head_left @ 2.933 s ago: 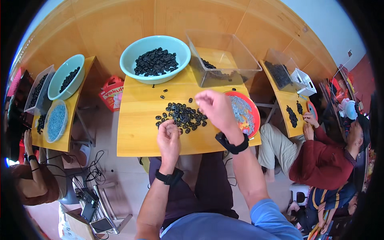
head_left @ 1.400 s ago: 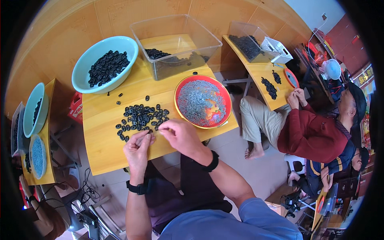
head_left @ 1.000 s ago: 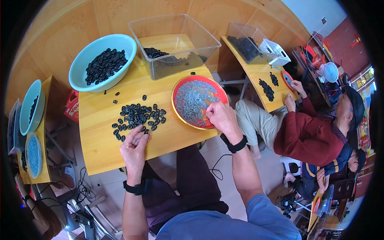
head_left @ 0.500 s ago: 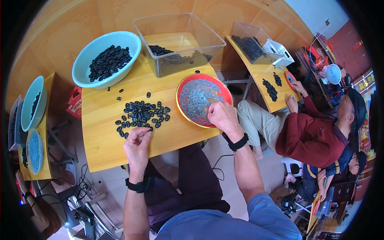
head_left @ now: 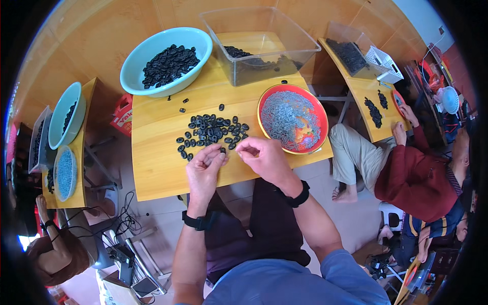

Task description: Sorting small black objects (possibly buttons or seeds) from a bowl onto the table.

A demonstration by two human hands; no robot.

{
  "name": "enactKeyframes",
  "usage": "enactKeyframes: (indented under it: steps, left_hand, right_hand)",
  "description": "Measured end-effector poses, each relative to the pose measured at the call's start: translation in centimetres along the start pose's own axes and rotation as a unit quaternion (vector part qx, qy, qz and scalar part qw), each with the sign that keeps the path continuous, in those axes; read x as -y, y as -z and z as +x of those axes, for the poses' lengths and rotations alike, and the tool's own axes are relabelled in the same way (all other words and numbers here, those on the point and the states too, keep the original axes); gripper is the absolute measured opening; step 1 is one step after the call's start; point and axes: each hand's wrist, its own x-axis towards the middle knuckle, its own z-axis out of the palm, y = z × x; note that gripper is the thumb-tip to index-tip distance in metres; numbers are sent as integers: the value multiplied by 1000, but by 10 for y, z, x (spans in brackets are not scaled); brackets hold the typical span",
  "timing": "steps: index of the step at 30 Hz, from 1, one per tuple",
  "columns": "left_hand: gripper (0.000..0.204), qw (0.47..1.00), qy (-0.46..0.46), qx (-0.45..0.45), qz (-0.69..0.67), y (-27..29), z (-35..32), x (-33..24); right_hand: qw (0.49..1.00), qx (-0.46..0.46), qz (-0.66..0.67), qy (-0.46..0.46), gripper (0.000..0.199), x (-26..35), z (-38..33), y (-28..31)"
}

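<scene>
Between the thumb and fingertips of my left hand (head_left: 204, 172) is a small black oval piece (head_left: 222, 150), held over the near side of the table. Just to its right, my right hand (head_left: 267, 158) is pinched, its fingertips pointing at the piece but apart from it. Whatever that pinch holds is too small to make out. A loose pile of black oval pieces with two holes (head_left: 207, 128) lies beyond my left hand. Right of the pile stands a red bowl with a yellow rim (head_left: 325, 122), holding many thin grey pins (head_left: 284, 114).
At the back of the wooden table (head_left: 157, 157) stand a pale green basin (head_left: 131, 84) of black pieces and a clear plastic bin (head_left: 264, 71). A person in a dark red top (head_left: 412, 178) works at a table on the right. Another person's arm (head_left: 53, 236) shows at left.
My right hand has left the red bowl and moved left, close to my left hand. The left still pinches a black piece. The whole view has shifted.
</scene>
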Motion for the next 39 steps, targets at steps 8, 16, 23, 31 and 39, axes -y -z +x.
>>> enactKeyframes:
  steps: [8,16,23,31,39]
  left_hand:
    - [18,1000,2,9,2,2,0,3]
    - [15,1000,1,4,31,-2,-1,0]
    - [13,999,14,-7,34,-4,-2,-1]
    - [15,999,17,-8,36,-3,-1,2]
    - [14,998,9,-13,59,-4,-2,4]
  right_hand:
    - [999,-27,12,23,9,-6,3,-23]
    - [999,-26,14,37,7,-11,6,-24]
    - [999,-22,12,28,7,-12,5,-24]
    - [998,2,50,-31,10,-7,2,-20]
    - [998,-7,-44,34,11,-12,3,-23]
